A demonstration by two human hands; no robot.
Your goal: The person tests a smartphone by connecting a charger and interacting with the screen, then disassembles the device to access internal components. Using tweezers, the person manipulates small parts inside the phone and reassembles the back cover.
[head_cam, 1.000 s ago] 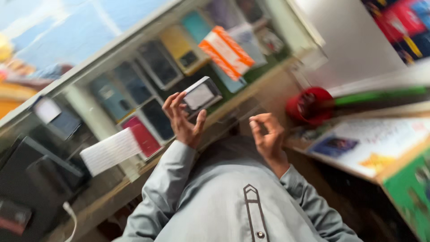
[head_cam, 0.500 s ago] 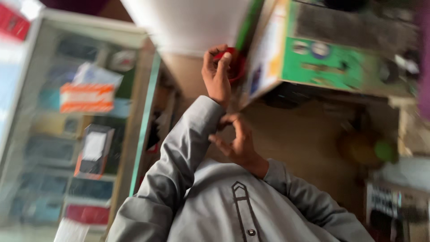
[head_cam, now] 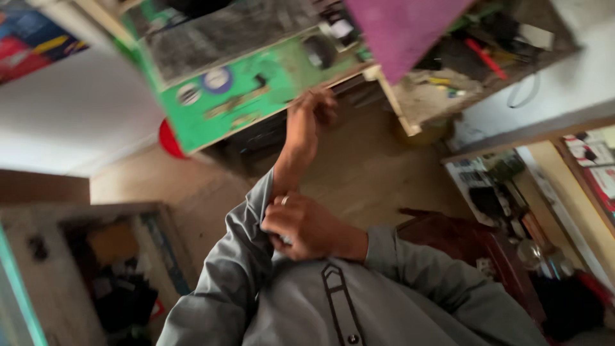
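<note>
One head-worn camera looks steeply down, tilted, close over the person's grey shirt (head_cam: 359, 307) and floor (head_cam: 378, 166).

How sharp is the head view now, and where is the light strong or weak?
Head view: tilted, with motion blur throughout; the left hand at the green panel is smeared, the right hand only slightly clearer; the white surface is bright, the lower left cabinet shadowed.

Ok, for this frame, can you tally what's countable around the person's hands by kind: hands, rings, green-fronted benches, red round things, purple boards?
Hands: 2, the left hand up at the bench edge, the right hand at the left sleeve cuff
Rings: 1, ring on the right hand
Green-fronted benches: 1, bench
Red round things: 1, red thing, partly hidden
Purple boards: 1, board
Total: 6
</note>
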